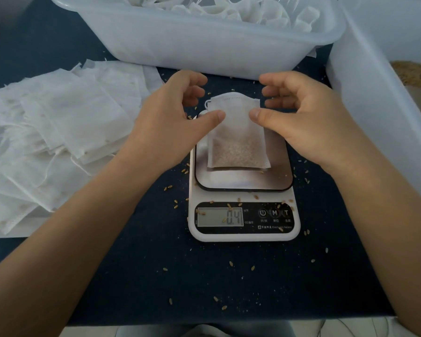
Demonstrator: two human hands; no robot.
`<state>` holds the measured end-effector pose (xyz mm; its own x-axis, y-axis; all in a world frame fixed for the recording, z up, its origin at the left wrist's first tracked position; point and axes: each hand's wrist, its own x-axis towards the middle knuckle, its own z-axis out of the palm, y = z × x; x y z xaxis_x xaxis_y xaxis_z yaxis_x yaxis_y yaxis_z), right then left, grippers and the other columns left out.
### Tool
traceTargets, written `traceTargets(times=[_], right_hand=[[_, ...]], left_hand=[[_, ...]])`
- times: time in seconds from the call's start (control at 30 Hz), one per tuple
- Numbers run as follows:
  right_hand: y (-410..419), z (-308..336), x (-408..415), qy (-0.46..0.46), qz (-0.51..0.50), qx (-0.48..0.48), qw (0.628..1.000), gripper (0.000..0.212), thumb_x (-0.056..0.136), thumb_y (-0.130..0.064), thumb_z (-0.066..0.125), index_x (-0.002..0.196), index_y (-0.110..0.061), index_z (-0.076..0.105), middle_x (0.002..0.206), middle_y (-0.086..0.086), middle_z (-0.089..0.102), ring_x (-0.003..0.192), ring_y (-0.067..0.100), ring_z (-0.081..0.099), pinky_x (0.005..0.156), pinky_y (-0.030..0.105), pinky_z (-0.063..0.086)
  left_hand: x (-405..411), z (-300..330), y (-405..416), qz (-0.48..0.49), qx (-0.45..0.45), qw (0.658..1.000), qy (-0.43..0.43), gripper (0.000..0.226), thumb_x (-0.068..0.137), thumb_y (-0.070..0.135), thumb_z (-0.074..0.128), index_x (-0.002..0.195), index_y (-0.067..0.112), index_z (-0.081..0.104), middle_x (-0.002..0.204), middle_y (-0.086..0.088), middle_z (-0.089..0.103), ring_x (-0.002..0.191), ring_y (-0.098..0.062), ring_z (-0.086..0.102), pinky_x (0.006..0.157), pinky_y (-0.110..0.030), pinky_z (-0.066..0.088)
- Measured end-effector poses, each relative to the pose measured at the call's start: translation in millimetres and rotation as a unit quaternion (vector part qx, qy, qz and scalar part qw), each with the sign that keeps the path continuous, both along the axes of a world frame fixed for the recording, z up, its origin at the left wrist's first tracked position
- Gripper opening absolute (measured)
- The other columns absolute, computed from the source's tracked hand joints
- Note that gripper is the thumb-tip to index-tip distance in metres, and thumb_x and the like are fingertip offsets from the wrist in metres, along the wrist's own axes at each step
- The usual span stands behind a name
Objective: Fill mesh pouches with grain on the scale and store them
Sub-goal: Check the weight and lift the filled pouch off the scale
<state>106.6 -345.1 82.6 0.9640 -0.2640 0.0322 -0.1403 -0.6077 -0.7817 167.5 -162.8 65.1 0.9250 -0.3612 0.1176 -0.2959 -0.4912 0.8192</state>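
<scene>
- Dark blue cloth covers the worktop (136, 263), and loose grains (178, 205) are scattered over it around a white kitchen scale (243, 229).
- A half-filled mesh pouch (236, 132) is stood on the scale's steel platter (243, 178); its grain-filled bottom rests there, while its empty upper part is held up toward the far side.
- The pouch is pinched at its two upper side edges: the left edge by the left hand (170, 117), the right edge by the right hand (304, 117). On each hand the thumb lies on the near face and the other fingers are curled behind the pouch's top, some of them clear of it.
- The fabric is judged to be thin, soft and very light, with no stiffness of its own; the weight sits low in the grain, so the top would likely flop if released.
- A hold near the open hem (231, 96), by both side edges, is judged best, so that the mouth is kept upward and no grain is spilled.
- A reading of 0.4 is shown on the display (220, 217).
- Empty pouches (58, 132) are heaped to the left, and a white tub (204, 42) of filled ones is seen beyond the scale.
</scene>
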Motion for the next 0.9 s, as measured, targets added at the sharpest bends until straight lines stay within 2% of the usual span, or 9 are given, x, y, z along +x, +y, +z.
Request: traceTargets(times=[0.23,0.53,0.8,0.9], right_hand=[[0,0,2,0.003,-0.001,-0.003,1.000,0.052,0.080,-0.032,0.072,0.129,-0.033,0.053,0.111,-0.018,0.056,0.098,-0.006,0.056,0.087,0.016,0.044],[-1,-1,4,0.012,0.004,-0.013,1.000,0.051,0.081,-0.034,0.071,0.129,-0.034,0.053,0.108,-0.020,0.055,0.097,-0.007,0.056,0.086,0.016,0.044],[-2,0,8,0.025,0.022,-0.039,0.999,0.047,0.082,-0.036,0.069,0.127,-0.034,0.055,0.103,-0.022,0.056,0.088,-0.014,0.055,0.071,0.005,0.039],[-2,1,12,0.023,0.026,-0.051,0.998,0.045,0.084,-0.035,0.068,0.127,-0.035,0.055,0.108,-0.021,0.056,0.084,-0.014,0.054,0.071,0.006,0.038]], left_hand=[[0,-1,2,-0.005,0.000,1.000,0.000,0.047,0.080,0.035,0.070,0.123,0.028,0.050,0.103,0.020,0.055,0.098,0.007,0.052,0.071,0.003,0.037],[1,-1,3,-0.005,-0.001,1.000,0.003,0.046,0.079,0.037,0.070,0.120,0.030,0.051,0.098,0.020,0.057,0.095,0.005,0.055,0.071,-0.001,0.041],[1,-2,2,-0.013,0.022,1.000,0.003,0.044,0.081,0.040,0.068,0.120,0.030,0.052,0.095,0.018,0.060,0.090,0.008,0.054,0.067,0.003,0.035],[2,-3,1,-0.015,0.033,0.999,0.007,0.043,0.081,0.041,0.067,0.120,0.031,0.052,0.091,0.018,0.060,0.087,0.005,0.056,0.067,-0.003,0.039]])
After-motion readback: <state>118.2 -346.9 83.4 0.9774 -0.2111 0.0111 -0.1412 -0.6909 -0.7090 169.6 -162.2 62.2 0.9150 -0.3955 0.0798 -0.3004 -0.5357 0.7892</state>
